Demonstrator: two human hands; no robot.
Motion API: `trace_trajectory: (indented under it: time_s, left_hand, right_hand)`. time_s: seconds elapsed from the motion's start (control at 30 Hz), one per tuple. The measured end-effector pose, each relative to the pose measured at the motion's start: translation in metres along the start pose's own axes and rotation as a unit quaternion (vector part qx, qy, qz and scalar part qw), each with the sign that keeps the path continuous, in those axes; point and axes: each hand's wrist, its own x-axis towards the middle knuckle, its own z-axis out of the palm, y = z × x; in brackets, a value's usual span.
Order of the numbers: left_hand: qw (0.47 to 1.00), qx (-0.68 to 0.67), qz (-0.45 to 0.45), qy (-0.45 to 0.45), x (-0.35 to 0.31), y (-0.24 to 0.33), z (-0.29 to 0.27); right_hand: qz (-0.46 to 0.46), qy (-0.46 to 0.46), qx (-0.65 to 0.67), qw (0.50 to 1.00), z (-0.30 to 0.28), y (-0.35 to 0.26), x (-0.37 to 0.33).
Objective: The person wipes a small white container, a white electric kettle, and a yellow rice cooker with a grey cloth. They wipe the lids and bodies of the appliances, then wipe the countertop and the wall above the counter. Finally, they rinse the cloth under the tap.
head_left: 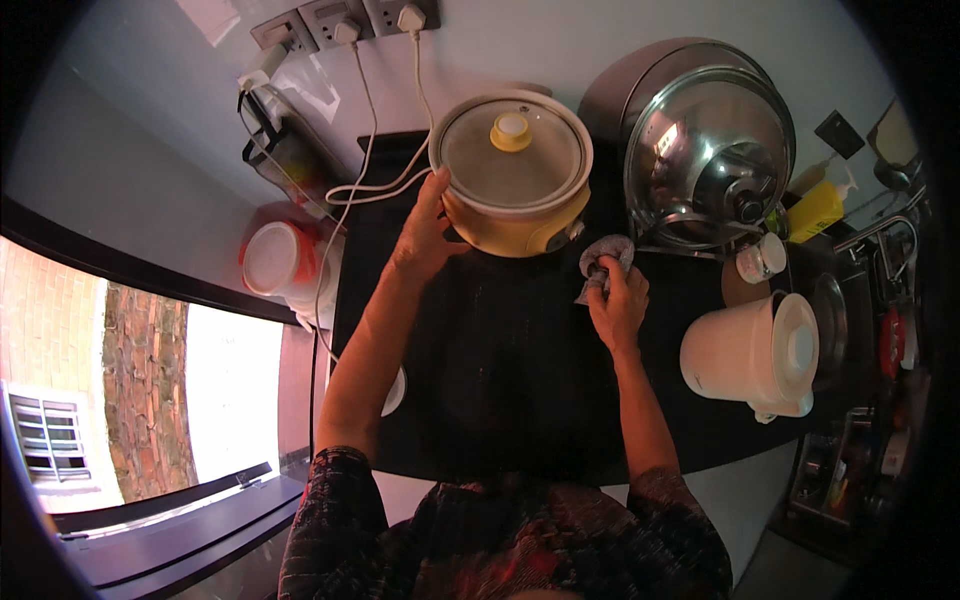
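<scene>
A yellow electric cooking pot point(505, 235) with a glass lid point(480, 155) and a yellow-white knob stands at the back of the black countertop point(490, 380). My left hand point(430, 230) rests against the pot's left side, thumb and fingers spread apart. To the right of the pot, my right hand point(618, 300) is closed on a crumpled grey cloth point(608, 250), which lies on or just above the counter. Part of the cloth is hidden by my fingers.
Large steel lids point(700, 150) lean on the wall at the back right. A white pitcher point(735, 350), a small jar point(762, 258) and a yellow bottle point(815, 212) stand on the right. White cords point(372, 110) run from wall sockets point(340, 22). A red-and-white container point(275, 258) sits by the window.
</scene>
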Motion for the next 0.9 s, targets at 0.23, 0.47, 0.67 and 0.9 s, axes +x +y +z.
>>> trace_trajectory:
  time_s: [0.23,0.47,0.67,0.9]
  left_hand:
    - [0.979,0.161,0.08,0.094,-0.09,-0.002,-0.07]
    - [0.89,0.324,0.152,0.281,-0.176,-0.069,-0.163]
    - [0.838,0.402,0.179,0.323,-0.193,-0.071,-0.217]
    - [0.865,0.403,0.221,0.203,-0.107,-0.026,-0.219]
  right_hand:
    - [-0.091,-0.061,-0.11,0.988,0.053,-0.026,-0.047]
    - [-0.277,-0.07,-0.038,0.958,0.116,-0.128,-0.079]
    - [-0.262,0.012,-0.045,0.964,0.175,-0.176,-0.007]
    - [-0.267,0.048,-0.032,0.962,0.206,-0.184,0.021]
